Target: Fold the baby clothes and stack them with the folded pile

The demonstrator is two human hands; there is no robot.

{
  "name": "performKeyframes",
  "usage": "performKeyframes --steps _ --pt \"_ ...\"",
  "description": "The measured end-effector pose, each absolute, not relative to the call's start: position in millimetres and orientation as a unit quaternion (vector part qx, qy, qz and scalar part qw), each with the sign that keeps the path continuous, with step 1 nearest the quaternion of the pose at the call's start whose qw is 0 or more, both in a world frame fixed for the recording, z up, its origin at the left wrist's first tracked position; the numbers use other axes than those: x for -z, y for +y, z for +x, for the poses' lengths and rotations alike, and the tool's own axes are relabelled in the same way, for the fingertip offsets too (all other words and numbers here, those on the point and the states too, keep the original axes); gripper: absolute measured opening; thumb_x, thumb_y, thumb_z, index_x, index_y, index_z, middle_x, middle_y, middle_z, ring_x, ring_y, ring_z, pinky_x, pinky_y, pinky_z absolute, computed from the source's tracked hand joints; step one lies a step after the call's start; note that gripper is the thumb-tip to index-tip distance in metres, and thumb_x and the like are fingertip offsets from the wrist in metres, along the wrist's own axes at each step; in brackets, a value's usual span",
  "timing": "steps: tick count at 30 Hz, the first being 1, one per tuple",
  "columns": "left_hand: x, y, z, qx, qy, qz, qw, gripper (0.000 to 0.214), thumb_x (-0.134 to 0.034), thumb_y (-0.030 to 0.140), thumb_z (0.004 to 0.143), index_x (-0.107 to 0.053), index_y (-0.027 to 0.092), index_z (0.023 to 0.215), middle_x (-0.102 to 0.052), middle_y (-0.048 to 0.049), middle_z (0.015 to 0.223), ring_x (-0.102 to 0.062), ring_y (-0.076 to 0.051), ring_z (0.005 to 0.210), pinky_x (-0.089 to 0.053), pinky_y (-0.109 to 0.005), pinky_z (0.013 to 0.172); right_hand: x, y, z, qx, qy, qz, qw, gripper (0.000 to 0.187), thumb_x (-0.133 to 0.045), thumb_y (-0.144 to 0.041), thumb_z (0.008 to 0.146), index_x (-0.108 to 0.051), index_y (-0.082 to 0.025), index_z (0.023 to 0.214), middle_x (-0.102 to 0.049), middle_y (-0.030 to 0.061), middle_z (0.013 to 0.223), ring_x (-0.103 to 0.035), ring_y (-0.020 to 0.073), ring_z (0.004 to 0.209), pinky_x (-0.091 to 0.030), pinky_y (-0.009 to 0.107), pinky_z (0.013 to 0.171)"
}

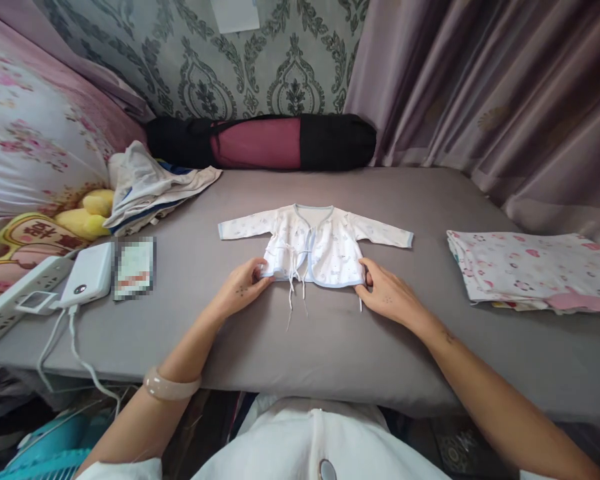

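Observation:
A small white baby shirt (314,241) with pale blue trim lies spread flat on the grey mattress (330,333), sleeves out to both sides and thin ties hanging from its front. My left hand (241,288) pinches the shirt's lower left hem corner. At the lower right hem corner, my right hand (386,295) pinches the fabric too. Both forearms reach in from the near edge; a pale bangle circles my left wrist.
Folded patterned cloths (533,268) lie at the right. A crumpled garment pile (153,183) and yellow plush (87,213) sit at the left, with a white power bank (87,275), power strip (23,293) and cables. A black-and-maroon roll (260,141) lies along the far wall; curtains hang right.

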State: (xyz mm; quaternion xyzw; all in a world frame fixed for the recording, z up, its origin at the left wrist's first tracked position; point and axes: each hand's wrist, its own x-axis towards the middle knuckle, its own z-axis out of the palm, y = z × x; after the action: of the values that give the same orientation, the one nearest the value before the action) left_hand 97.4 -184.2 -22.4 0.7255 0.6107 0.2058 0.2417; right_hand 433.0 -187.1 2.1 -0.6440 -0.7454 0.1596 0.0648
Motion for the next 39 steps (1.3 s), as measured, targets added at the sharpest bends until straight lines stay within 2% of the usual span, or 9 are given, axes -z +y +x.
performKeyframes --steps 4,8,12,20,24,28,31,35,39 --pt "30 -179 105 -0.180 0.647 0.723 0.160 0.030 -0.044 0.024 0.086 -0.050 0.021 0.115 -0.061 -0.0003 0.079 -0.056 -0.017 0.071 -0.041 -0.029 0.068 1 -188 414 -0.104 -0.726 -0.680 0.029 0.044 -0.043 -0.023 0.089 -0.046 -0.021 0.132 -0.069 0.0110 0.108 -0.065 0.0268 0.090 -0.037 0.031 0.067" --pt "27 -180 106 -0.141 0.634 0.753 0.109 0.033 -0.042 0.022 0.086 -0.046 0.022 0.119 -0.064 -0.0061 0.096 -0.060 -0.022 0.087 -0.044 -0.031 0.074 3 -186 414 -0.096 -0.750 -0.655 0.008 0.047 -0.041 -0.016 0.090 -0.042 -0.017 0.137 -0.069 0.0139 0.110 -0.065 0.0278 0.095 -0.037 0.031 0.071" --pt "17 -182 101 -0.097 0.633 0.764 0.080 0.025 -0.039 0.019 0.086 -0.049 0.021 0.109 -0.064 -0.0103 0.106 -0.059 -0.026 0.099 -0.045 -0.035 0.080 -1 -183 422 -0.105 -0.765 -0.636 0.002 0.044 -0.041 -0.014 0.089 -0.044 -0.017 0.133 -0.068 0.0130 0.110 -0.064 0.0265 0.096 -0.037 0.030 0.072" --pt "17 -178 92 -0.058 0.647 0.755 0.086 0.027 -0.038 0.021 0.088 -0.052 0.022 0.110 -0.065 -0.0114 0.108 -0.060 -0.025 0.098 -0.046 -0.035 0.078 -2 -183 424 -0.084 -0.759 -0.645 -0.023 0.039 -0.041 -0.012 0.089 -0.049 -0.019 0.127 -0.067 0.0127 0.113 -0.063 0.0256 0.096 -0.036 0.029 0.069" --pt "11 -179 74 -0.058 0.593 0.792 0.133 0.031 -0.039 0.027 0.089 -0.053 0.022 0.116 -0.064 -0.0083 0.100 -0.060 -0.022 0.089 -0.047 -0.033 0.077 -8 -187 437 -0.108 -0.771 -0.628 -0.017 0.032 -0.043 -0.018 0.091 -0.053 -0.023 0.122 -0.067 0.0085 0.111 -0.063 0.0233 0.095 -0.036 0.028 0.068" --pt "-8 -184 77 -0.125 0.567 0.803 0.136 0.031 -0.043 0.030 0.088 -0.055 0.022 0.115 -0.062 -0.0073 0.100 -0.060 -0.021 0.090 -0.047 -0.032 0.079 -27 -190 440 -0.127 -0.782 -0.610 -0.003 0.024 -0.051 -0.030 0.092 -0.057 -0.026 0.115 -0.067 0.0062 0.103 -0.062 0.0221 0.089 -0.038 0.027 0.068" --pt "-19 -183 110 -0.198 0.539 0.805 0.148 0.026 -0.039 0.028 0.092 -0.059 0.021 0.107 -0.064 -0.0065 0.095 -0.060 -0.019 0.087 -0.047 -0.030 0.078 -33 -186 415 -0.122 -0.802 -0.583 0.054 0.023 -0.046 -0.030 0.095 -0.060 -0.024 0.112 -0.067 0.0068 0.103 -0.062 0.0206 0.089 -0.039 0.027 0.072" --pt "-15 -172 162 -0.160 0.483 0.844 0.170 0.024 -0.040 0.022 0.092 -0.062 0.020 0.101 -0.065 -0.0083 0.092 -0.061 -0.020 0.089 -0.048 -0.031 0.078 -25 -175 363 -0.149 -0.827 -0.537 0.079 0.022 -0.042 -0.027 0.097 -0.059 -0.020 0.109 -0.066 0.0076 0.105 -0.062 0.0200 0.095 -0.039 0.027 0.078" --pt "0 -161 179 -0.086 0.563 0.815 0.104 0.018 -0.047 0.022 0.089 -0.061 0.017 0.100 -0.063 -0.0115 0.095 -0.060 -0.025 0.094 -0.048 -0.037 0.082 -11 -167 336 -0.142 -0.826 -0.544 0.044 0.022 -0.049 -0.028 0.092 -0.055 -0.018 0.111 -0.064 0.0119 0.112 -0.063 0.0237 0.096 -0.041 0.028 0.074"
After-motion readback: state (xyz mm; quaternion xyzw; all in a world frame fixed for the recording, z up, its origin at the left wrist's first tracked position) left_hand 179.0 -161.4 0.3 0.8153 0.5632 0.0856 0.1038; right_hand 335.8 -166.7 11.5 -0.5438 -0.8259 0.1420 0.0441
